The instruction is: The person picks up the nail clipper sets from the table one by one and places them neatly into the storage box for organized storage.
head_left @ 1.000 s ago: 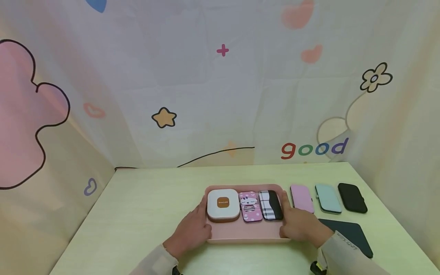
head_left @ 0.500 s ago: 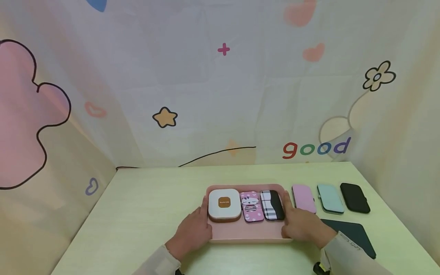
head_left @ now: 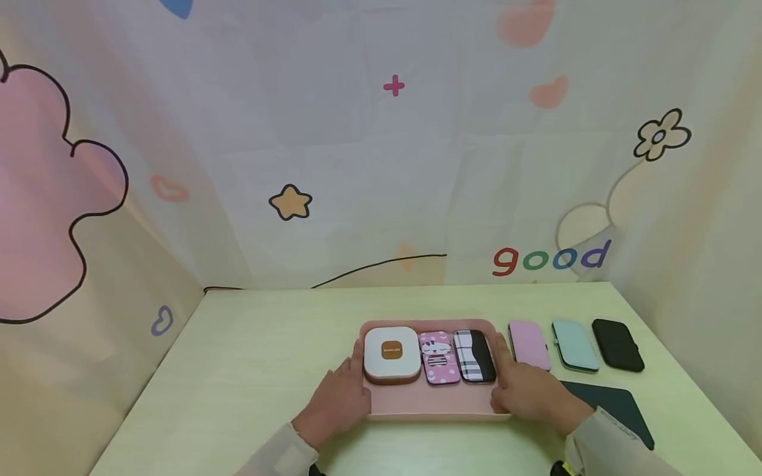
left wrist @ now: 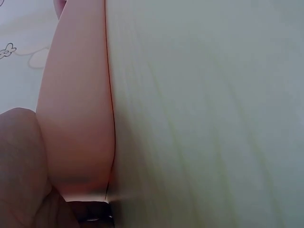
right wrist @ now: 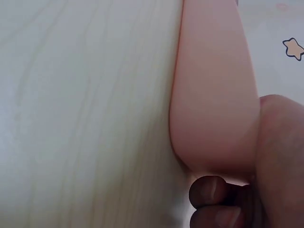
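A shallow pink tray [head_left: 437, 402] rests on the table with my two hands at its short ends. My left hand [head_left: 336, 400] grips the left end, thumb at the near corner and index finger along the side. The right end is held likewise by my right hand [head_left: 532, 393]; curled fingers [right wrist: 209, 190] show by the tray wall [right wrist: 213, 95] in the right wrist view. Inside the tray, from left to right, lie a white square box [head_left: 381, 367] with a brown label, a pink cat-print case [head_left: 437, 373] and a plaid-and-black case [head_left: 483, 354].
Right of the tray a pink case [head_left: 530, 345], a mint case [head_left: 575, 345] and a black case [head_left: 618, 345] lie in a row on the table [head_left: 238, 370]. A dark flat sheet-like piece [head_left: 619, 406] lies in front of them, partly under the right forearm. A printed curtain [head_left: 333, 132] hangs behind.
The head view has shifted slightly, so everything sits a little farther right in it. Hands, tray and cases keep their places relative to one another.
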Available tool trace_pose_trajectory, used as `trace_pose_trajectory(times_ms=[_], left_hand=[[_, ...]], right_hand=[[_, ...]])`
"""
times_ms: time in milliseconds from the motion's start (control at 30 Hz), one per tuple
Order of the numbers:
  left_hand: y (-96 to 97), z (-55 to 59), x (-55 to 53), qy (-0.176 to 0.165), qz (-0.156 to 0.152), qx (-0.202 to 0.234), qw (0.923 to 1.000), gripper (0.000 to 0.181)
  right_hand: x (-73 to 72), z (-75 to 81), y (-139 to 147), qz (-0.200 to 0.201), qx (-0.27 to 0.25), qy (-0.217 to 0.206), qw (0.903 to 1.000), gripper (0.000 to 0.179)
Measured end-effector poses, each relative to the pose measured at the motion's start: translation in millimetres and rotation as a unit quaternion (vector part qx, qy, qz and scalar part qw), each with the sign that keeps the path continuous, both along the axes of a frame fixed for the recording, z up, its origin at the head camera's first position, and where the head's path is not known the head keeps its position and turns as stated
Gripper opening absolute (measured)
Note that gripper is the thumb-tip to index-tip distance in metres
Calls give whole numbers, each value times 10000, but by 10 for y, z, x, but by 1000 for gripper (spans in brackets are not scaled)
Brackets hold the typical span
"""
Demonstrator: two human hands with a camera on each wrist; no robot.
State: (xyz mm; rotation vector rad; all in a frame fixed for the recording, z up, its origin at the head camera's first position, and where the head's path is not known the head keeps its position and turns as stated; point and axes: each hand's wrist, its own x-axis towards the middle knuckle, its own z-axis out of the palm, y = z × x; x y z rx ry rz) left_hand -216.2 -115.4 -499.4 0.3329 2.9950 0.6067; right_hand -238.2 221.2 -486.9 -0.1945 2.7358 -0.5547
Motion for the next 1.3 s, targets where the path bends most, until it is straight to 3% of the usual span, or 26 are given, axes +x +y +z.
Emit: trace_pose_trajectory(times_ms=[200, 467, 567, 700, 767, 967, 1100, 1300], left_hand=[[14, 16, 8, 73, -3, 9, 10000, 76], [14, -19, -3, 99, -21, -29, 9999, 74], [15, -29, -6, 88, -8, -43, 10000, 75], [14, -32, -10, 52, 4, -65, 10000, 74], [16, -25, -9, 26, 1, -68, 10000, 74], [-1, -6, -5, -30, -17, -107, 9999, 73], [-4, -1, 1, 25, -32, -204, 9998, 73], [0, 16, 9, 170, -27, -218, 9996, 72]], right_hand=[[64, 31, 109, 385, -138, 283, 9988, 91], [211, 142, 396, 444, -131, 1034, 9936, 89], [264, 176, 555, 586, -3, 1415, 9882, 86], [330, 178, 796, 898, 476, 2041, 9736, 87], [355, 172, 908, 1011, 713, 2157, 9686, 91], [430, 138, 1170, 1273, 852, 2136, 9649, 106], [470, 108, 1323, 1277, 903, 1722, 9726, 118], [511, 51, 1547, 1215, 1049, 1583, 9743, 115]])
